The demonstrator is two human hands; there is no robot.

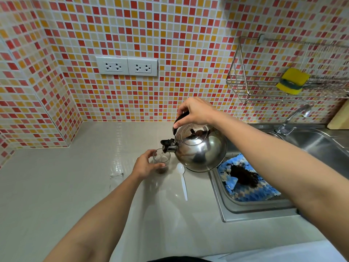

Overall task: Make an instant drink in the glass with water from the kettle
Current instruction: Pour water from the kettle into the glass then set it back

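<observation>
The right hand holds the steel kettle by its black handle, with the fingers closed around the grip. The kettle is lifted above the counter and tilted toward the left, so the spout points left and down, directly over the mouth of the glass. The spout cap stands open. The long line of the kettle, from body to spout, runs from right to left, and the round body hangs partly over the edge of the sink.

The glass stands upright on the counter, just left of the kettle. It has dark brown liquid in the bottom part. The left hand holds the glass from the left side, the fingers curled around its wall and the thumb across the near side.

A white plastic spoon lies flat on the counter just right of the glass, not touching it. Its bowl points away from the person and its handle points toward the person.

A blue and white cloth with a dark stain lies in the sink tray. On the tiled wall are two double sockets. A wire rack at the right carries a yellow sponge, and the tap stands below it.
</observation>
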